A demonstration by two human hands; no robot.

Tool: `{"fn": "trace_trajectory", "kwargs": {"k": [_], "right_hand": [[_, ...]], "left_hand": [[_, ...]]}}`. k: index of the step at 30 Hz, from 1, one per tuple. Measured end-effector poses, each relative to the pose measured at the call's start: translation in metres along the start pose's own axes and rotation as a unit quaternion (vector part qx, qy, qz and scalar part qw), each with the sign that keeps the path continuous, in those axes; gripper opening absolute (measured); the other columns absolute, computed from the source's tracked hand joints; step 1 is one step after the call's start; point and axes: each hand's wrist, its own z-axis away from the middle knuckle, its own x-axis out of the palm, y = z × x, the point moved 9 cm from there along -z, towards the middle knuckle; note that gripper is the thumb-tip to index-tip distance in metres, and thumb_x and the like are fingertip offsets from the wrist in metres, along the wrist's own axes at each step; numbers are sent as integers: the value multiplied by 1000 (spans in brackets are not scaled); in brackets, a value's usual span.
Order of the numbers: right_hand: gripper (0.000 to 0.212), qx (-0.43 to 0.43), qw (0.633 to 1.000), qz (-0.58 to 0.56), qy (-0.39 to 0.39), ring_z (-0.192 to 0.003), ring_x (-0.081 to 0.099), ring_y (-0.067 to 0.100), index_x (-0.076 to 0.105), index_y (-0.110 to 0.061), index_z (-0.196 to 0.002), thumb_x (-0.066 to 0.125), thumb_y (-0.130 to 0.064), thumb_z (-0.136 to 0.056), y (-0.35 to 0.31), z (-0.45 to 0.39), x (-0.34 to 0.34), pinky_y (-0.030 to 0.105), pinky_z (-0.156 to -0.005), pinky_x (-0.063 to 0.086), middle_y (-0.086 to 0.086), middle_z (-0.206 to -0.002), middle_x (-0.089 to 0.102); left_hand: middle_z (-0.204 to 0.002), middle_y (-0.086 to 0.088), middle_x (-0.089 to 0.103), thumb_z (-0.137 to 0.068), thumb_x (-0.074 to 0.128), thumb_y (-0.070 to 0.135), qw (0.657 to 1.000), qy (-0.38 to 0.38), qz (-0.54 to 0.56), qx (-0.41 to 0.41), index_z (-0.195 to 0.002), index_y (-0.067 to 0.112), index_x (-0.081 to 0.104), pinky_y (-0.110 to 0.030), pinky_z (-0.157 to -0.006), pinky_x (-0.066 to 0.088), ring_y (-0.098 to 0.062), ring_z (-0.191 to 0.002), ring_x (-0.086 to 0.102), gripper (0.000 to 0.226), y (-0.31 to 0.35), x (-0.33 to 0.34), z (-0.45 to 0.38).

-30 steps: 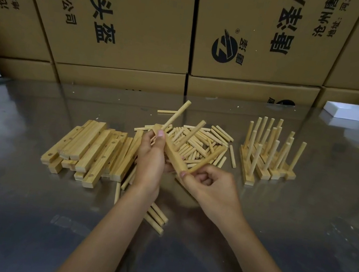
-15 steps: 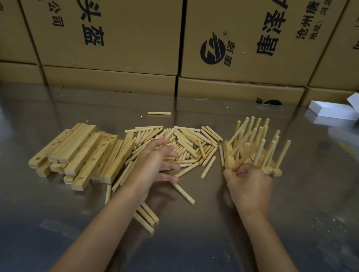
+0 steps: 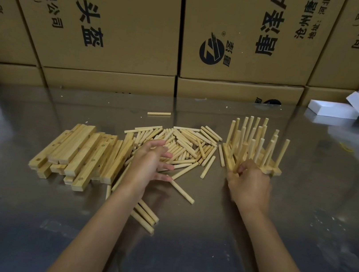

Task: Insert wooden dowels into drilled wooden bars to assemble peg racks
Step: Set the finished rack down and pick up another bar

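Left hand (image 3: pixel 150 166) hovered over near-left edge of loose dowel pile (image 3: pixel 181 145), fingers spread and relaxed, gripping nothing. Fingertips pointed right, over the dowels; contact with them not resolvable. One stray dowel (image 3: pixel 182 191) lay on tabletop (image 3: pixel 300 223) just below and right of left hand, angled toward the near right. A few more dowels (image 3: pixel 145 215) lay beside left forearm, partly hidden by it.

Right hand (image 3: pixel 248 183) was at near end of assembled peg racks (image 3: pixel 256 147), fingers curled against the closest rack's bar. Actual grip vs. mere touch: cannot tell, fingertips hidden behind knuckles. Racks stood upright, pegs pointing up, packed side by side, right of dowel pile and just apart from it.

Drilled wooden bars (image 3: pixel 83 151) lay stacked flat left of dowel pile, touching its left edge, holes visible on top faces. Left hand sat just right of that stack, not touching it.

One lone dowel (image 3: pixel 159 113) lay behind the pile, well apart. Cardboard cartons (image 3: pixel 121 22) with printed lettering lined the back. White foam blocks (image 3: pixel 331 109) sat at far right.
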Motion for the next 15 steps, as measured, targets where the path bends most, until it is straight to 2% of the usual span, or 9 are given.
{"fn": "trace_trajectory", "kwargs": {"k": [2,5,7,8,9,11,12,13,15], "right_hand": [[21,-3,1000,-1,-5,-79,60,30,51,-19,-90,69,-29,-88,0,0,-1,33,-68,42,2,-73,59],[40,21,1000,3,-9,-77,50,26,49,-15,-99,74,-41,-83,3,2,-5,36,-70,44,-8,-71,46],[41,35,998,47,-5,-73,49,23,52,-16,-89,73,-50,-81,4,4,-11,34,-67,41,-8,-68,46],[39,35,996,76,-6,-70,50,22,53,-17,-79,71,-52,-81,2,5,-14,33,-65,38,-6,-66,50],[38,32,995,95,-14,-69,53,23,54,-19,-71,69,-52,-83,0,7,-14,32,-65,36,-5,-65,53],[35,18,994,101,-40,-71,59,23,58,-19,-63,64,-44,-87,-8,13,-7,33,-66,37,-3,-64,58],[34,6,994,96,-55,-70,60,21,60,-18,-63,62,-40,-88,-13,17,-1,32,-67,37,-2,-63,60],[34,-9,993,93,-70,-67,60,18,62,-17,-63,60,-38,-88,-19,22,5,32,-67,37,-3,-61,62],[35,-37,991,88,-90,-65,59,14,61,-16,-63,59,-39,-90,-29,30,15,32,-67,37,-4,-60,63]], "left_hand": [[-107,-12,69,-102,50,16,1000,23,4,1,-116,20,62,-39,-57,62,-28,-83,73,18,3,-7,0],[-104,-12,70,-103,47,13,998,65,5,14,-111,19,63,-34,-57,62,-21,-75,71,19,12,-23,1],[-105,-11,69,-102,45,10,992,106,-47,57,-111,19,62,-33,-61,61,-18,-76,69,22,24,-36,3],[-106,-9,69,-101,45,10,978,138,-118,104,-112,20,62,-35,-65,60,-17,-78,67,22,35,-44,5],[-108,-6,68,-100,46,10,948,170,-214,161,-114,19,62,-36,-69,57,-16,-80,66,23,48,-50,10],[-111,-6,67,-96,49,11,847,229,-414,242,-118,15,62,-39,-81,50,-21,-93,62,25,68,-54,20],[-114,-9,65,-95,51,12,798,253,-488,248,-119,13,62,-43,-90,46,-26,-104,59,27,71,-56,23],[-118,-12,62,-93,53,14,761,273,-544,224,-121,11,61,-47,-96,39,-30,-113,53,30,71,-60,22],[-125,-17,57,-90,55,16,722,299,-608,143,-125,8,58,-49,-97,32,-35,-120,46,36,68,-73,20]]}}
